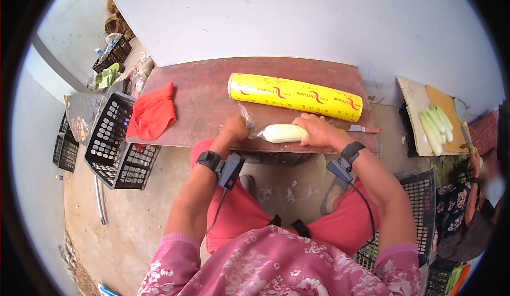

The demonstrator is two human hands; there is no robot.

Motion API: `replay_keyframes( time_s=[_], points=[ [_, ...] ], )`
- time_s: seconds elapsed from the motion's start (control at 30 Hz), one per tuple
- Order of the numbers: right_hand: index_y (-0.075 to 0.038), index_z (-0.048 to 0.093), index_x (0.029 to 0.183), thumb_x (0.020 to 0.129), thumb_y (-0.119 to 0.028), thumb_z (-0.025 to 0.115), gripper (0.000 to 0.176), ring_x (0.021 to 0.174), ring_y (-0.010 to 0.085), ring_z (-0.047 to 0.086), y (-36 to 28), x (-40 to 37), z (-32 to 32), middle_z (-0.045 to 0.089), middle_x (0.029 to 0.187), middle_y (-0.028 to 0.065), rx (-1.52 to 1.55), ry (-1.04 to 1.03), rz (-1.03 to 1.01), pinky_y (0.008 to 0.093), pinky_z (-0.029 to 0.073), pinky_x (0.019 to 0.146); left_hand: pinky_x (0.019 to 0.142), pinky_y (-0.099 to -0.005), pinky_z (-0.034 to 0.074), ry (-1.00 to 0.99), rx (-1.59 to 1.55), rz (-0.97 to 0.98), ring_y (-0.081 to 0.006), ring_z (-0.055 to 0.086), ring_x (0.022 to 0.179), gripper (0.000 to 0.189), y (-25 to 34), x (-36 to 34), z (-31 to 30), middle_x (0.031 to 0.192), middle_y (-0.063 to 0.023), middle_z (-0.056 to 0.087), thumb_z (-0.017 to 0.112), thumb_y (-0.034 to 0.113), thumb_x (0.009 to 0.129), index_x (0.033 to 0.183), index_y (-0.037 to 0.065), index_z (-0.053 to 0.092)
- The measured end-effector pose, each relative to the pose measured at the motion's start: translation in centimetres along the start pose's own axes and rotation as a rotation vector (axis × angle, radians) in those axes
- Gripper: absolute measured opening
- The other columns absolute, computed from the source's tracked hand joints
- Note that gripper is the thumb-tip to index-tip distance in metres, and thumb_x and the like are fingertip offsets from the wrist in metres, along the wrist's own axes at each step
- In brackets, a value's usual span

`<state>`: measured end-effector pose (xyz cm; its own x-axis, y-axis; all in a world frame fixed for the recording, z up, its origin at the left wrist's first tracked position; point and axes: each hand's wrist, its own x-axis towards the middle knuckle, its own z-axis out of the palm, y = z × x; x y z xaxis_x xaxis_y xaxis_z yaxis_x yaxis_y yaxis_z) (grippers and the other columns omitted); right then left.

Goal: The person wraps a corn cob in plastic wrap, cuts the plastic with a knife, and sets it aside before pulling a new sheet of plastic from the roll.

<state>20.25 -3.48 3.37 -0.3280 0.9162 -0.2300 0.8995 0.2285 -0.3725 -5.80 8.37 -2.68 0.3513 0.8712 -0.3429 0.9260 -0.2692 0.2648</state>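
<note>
On the near edge of the dark red table (196, 83) lies a pale, long whitish vegetable (284, 133), gourd-like in shape, with clear film twisted at its left end. My right hand (320, 130) is closed over its right end. Just left of it, my left hand (234, 128) is closed on the clear plastic film (247, 118), which bunches up beside the fingers. Behind both hands rests a yellow roll of cling film (295, 97), lying at a slight slant. A knife with a pink handle (372, 130) lies right of my right hand, its blade partly hidden.
A red cloth (153, 113) lies on the table's left end. Black crates (109, 136) stand at the left, and another crate (419, 200) is by my right leg. At right, a person's hand (474, 160) is near a board (419, 121) with several long pale vegetables (436, 126).
</note>
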Motion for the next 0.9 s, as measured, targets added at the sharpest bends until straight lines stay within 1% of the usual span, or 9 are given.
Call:
replay_keyframes(
  time_s=[0.07,0.2,0.37,0.47,0.57,0.63,0.73,0.8,0.9],
  points=[
    [-0.013,0.048,0.115,0.065,-0.019,0.078,0.059,0.114,0.0291,0.046,0.9,0.3,0.4,0.051,0.112,0.0073,0.057,0.013,-0.015,0.0481,0.036,0.091,0.08,-0.0379,0.049,-0.114,0.139,0.028,-0.0357,0.06,0.095,0.028,-1.4,1.1,-0.3,0.099,-0.0228,0.063,0.061,0.019,0.075,0.094,0.001,0.067],
    [-0.011,0.046,0.112,0.066,-0.017,0.075,0.055,0.112,0.0299,0.046,0.8,-0.2,0.3,0.05,0.112,0.0109,0.074,0.064,-0.057,0.0449,0.037,0.088,0.058,-0.0372,0.049,-0.202,0.142,0.122,-0.0245,0.062,0.062,0.019,-3.6,-0.7,-4.1,0.067,-0.014,0.064,0.07,0.022,0.068,0.072,0.004,0.067],
    [-0.01,0.045,0.112,0.068,-0.015,0.074,0.053,0.114,0.0302,0.045,0.0,-1.0,-0.3,0.049,0.113,0.0113,0.077,0.017,-0.057,0.0482,0.037,0.089,0.058,-0.0366,0.048,-0.154,0.147,0.065,-0.0221,0.061,0.063,0.022,-4.1,-1.2,-4.3,0.066,-0.0136,0.064,0.074,0.025,0.066,0.07,0.005,0.067],
    [-0.009,0.046,0.112,0.069,-0.015,0.074,0.051,0.113,0.0313,0.045,-0.2,-1.4,0.6,0.047,0.113,0.0115,-0.022,0.06,-0.05,0.0494,0.037,0.088,0.062,-0.0384,0.05,-0.211,0.264,0.13,-0.0248,0.062,0.068,0.018,-4.0,-0.9,-4.1,0.078,-0.0145,0.066,0.068,0.021,0.072,0.079,0.004,0.066],
    [-0.008,0.046,0.111,0.07,-0.014,0.073,0.049,0.111,0.0319,0.046,-0.6,-1.6,0.9,0.047,0.112,0.0119,-0.113,0.143,-0.075,0.0492,0.038,0.086,0.068,-0.0415,0.051,0.18,0.387,0.0,-0.0306,0.062,0.073,0.016,-2.2,-3.0,-4.4,0.089,-0.0153,0.065,0.059,0.011,0.076,0.09,0.006,0.065],
    [-0.008,0.045,0.114,0.071,-0.015,0.072,0.052,0.11,0.0312,0.046,-0.9,-1.8,1.3,0.046,0.113,0.0119,-0.156,0.149,-0.068,0.0481,0.038,0.084,0.079,-0.0409,0.049,0.323,0.238,0.008,-0.0363,0.06,0.094,0.02,3.8,-6.3,-6.6,0.098,-0.0202,0.062,0.055,0.005,0.076,0.093,0.005,0.066],
    [-0.009,0.044,0.12,0.071,-0.018,0.072,0.057,0.11,0.0294,0.045,-0.6,-1.3,1.8,0.045,0.116,0.0115,-0.197,0.127,-0.032,0.0461,0.038,0.083,0.085,-0.0407,0.043,0.588,0.013,0.766,-0.0345,0.052,0.097,0.031,8.9,-7.2,-2.3,0.099,-0.0168,0.055,0.059,0.003,0.071,0.102,0.002,0.055],
    [-0.008,0.046,0.118,0.071,-0.02,0.072,0.055,0.111,0.0288,0.044,-0.1,-1.2,2.4,0.044,0.118,0.0111,-0.181,0.128,-0.015,0.0457,0.037,0.084,0.096,-0.0441,0.035,0.3,-0.285,0.734,-0.0355,0.045,0.113,0.06,12.5,-8.4,0.0,0.119,-0.0198,0.048,0.071,0.015,0.069,0.122,0.002,0.045],
    [-0.001,0.056,0.107,0.075,-0.017,0.065,0.037,0.1,0.0338,0.054,0.9,-1.4,0.2,0.056,0.106,0.0184,-0.076,0.074,-0.046,0.0413,0.044,0.08,0.098,-0.0435,0.03,0.457,-0.165,0.71,-0.0332,0.042,0.115,0.074,13.3,-8.0,2.3,0.12,-0.0163,0.047,0.074,0.024,0.066,0.128,0.003,0.039]
  ],
)
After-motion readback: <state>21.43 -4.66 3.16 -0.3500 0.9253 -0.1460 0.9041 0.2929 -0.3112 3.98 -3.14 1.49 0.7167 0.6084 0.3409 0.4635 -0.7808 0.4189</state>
